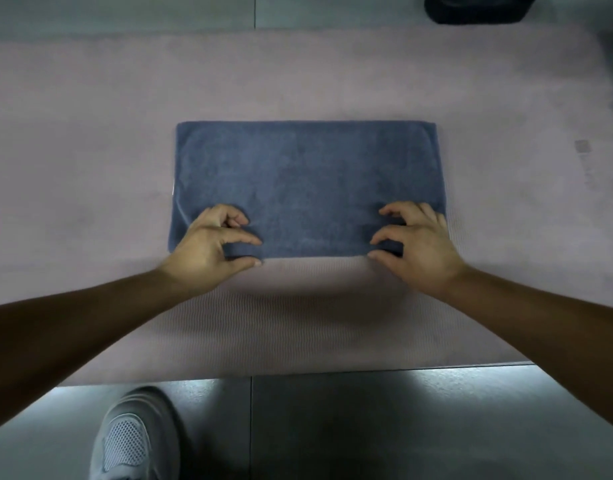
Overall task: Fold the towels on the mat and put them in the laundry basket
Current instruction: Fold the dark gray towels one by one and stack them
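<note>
- The pinkish mat [298, 74] lies across the grey tiled floor [367, 427] and fills most of the view.
- The blue towel [308, 174] lies flat near the mat's middle as a neat wide rectangle, with its long edges running left to right.
- Both bare forearms reach forward from the lower corners and converge on the towel's near edge.
- The left hand [203, 245] sits at the near-left corner. Its thumb lies along the edge, its index finger is on top pinching the cloth, and its other fingers curl onto the towel.
- The right hand [421, 244] mirrors it at the near-right corner, thumb and index finger pinching the edge.
- A pale mesh shoe [132, 441] stands on the tiles below the mat.
- A dark object [475, 8] is cut off at the top edge, and I cannot tell what it is.
</note>
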A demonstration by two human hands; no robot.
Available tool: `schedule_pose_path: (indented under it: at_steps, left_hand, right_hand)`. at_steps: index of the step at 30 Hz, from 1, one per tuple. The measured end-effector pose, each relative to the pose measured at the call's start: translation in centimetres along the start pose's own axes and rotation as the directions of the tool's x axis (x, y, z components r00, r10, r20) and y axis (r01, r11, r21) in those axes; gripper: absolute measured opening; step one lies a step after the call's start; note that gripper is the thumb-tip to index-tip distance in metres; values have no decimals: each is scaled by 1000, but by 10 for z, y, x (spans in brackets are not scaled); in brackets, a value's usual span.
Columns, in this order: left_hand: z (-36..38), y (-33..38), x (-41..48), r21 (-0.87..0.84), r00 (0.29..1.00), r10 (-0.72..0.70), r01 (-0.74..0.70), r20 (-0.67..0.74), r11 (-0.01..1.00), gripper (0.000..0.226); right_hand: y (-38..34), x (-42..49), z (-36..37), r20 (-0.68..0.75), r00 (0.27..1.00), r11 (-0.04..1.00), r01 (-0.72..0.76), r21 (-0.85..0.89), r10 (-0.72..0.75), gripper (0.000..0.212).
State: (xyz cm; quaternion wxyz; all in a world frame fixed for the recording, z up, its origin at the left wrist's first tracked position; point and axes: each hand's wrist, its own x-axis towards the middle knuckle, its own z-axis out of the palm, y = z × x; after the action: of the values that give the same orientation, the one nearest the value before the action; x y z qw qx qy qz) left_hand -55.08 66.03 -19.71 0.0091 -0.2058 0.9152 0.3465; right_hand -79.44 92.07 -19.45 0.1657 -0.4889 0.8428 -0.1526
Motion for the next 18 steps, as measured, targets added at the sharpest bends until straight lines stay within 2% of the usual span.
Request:
schedule_pose_path:
  at_steps: [4, 8, 11, 15, 18]
  left_hand:
    - [0, 0, -1, -26, 1000, -11, 11, 21, 1000, 73]
    - [0, -2, -1, -17, 1000, 7, -7, 16, 1000, 76]
    - [-3, -1, 1, 22, 999, 37, -38, 26, 999, 67]
    - [-19, 6, 11, -30, 997, 44, -42, 66, 999, 56]
    - [-41, 9, 28, -5, 983, 57, -57, 175, 998, 25]
  right_hand:
    - [-4, -1, -3, -9, 1000, 1000, -25, 18, 25, 13]
    - [-8, 3, -10, -14, 997, 992, -75, 103, 77, 13]
    - [-13, 12, -21, 15, 990, 963, -142, 230, 143, 8]
    - [-17, 35, -44, 96, 973, 915, -232, 330, 211, 12]
    - [-16, 56, -58, 105, 969, 918, -244, 314, 221, 14]
